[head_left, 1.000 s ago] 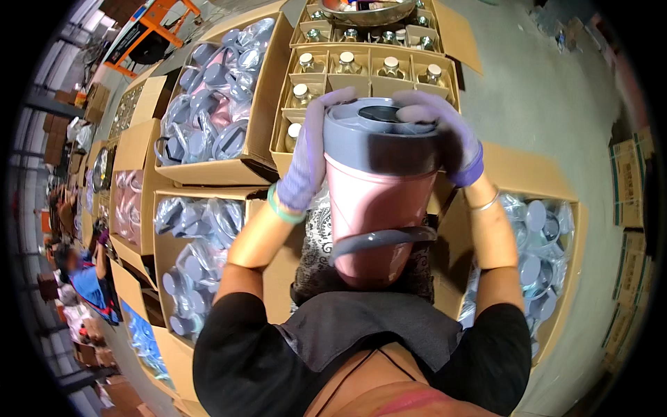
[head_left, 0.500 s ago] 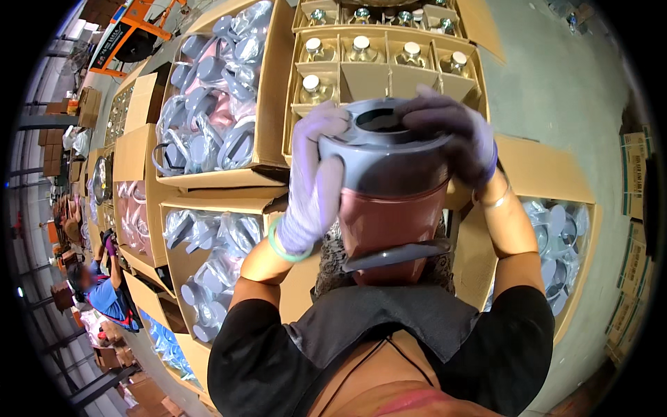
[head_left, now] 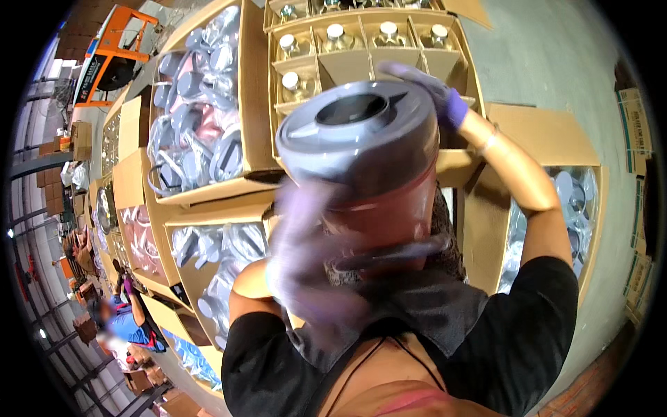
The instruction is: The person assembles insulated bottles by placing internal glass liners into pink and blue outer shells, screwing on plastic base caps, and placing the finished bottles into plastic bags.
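Upright in front of my chest is a large jug [head_left: 389,215] with a dusky pink body, a blue-grey collar and a blue-grey lid [head_left: 410,104] with a round dark opening. A dark grey handle [head_left: 396,254] spans its near side. My right hand [head_left: 434,90], in a lilac glove, holds the jug at the lid's far right edge, its fingers partly hidden behind the rim. Smeared by motion, my gloved left hand [head_left: 309,254] is at the jug's near left side beside the handle; its fingers cannot be made out.
Beyond the jug stands a divided carton [head_left: 278,111] of clear bottles with white caps. Open cartons of bagged blue-grey parts [head_left: 187,132] lie left, with more bagged parts [head_left: 577,208] at right. A co-worker [head_left: 128,323] is at far left, near an orange-framed machine [head_left: 114,55].
My left hand has come off the lid and down toward the handle. The jug's top has shifted left and tilted. My right hand has moved to the lid's far edge.
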The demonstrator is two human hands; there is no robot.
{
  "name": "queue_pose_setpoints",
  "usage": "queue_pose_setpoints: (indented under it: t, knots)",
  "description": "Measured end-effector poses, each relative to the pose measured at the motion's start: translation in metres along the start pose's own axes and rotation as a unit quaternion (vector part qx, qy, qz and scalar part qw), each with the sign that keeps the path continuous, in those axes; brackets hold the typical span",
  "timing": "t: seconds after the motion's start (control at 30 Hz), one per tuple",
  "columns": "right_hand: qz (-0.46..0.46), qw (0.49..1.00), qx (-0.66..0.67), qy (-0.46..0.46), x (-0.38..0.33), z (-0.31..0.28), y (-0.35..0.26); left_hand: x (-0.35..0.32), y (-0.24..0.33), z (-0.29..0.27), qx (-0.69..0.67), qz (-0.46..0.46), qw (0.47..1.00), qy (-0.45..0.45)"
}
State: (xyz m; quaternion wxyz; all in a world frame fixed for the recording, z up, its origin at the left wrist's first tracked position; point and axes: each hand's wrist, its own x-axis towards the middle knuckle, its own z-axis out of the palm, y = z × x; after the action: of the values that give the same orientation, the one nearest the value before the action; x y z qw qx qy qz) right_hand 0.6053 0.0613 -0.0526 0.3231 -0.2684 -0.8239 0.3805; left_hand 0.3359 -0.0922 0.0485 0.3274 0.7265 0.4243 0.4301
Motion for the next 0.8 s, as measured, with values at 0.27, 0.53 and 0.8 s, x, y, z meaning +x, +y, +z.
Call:
queue_pose_setpoints:
  t: [0.27,0.53,0.8]
  knots:
    - [0.095,0.984,0.151,0.012,0.006,-0.003,-0.018,0.030,-0.020,-0.003,0.181,0.102,0.977,0.056]
    - [0.047,0.939,0.338,0.042,0.003,0.012,-0.016,0.056,0.024,0.003,0.293,0.185,0.926,-0.152]
    - [0.181,0.947,-0.077,0.252,0.004,-0.003,0.144,0.112,-0.116,-0.016,-0.093,-0.083,0.990,0.063]
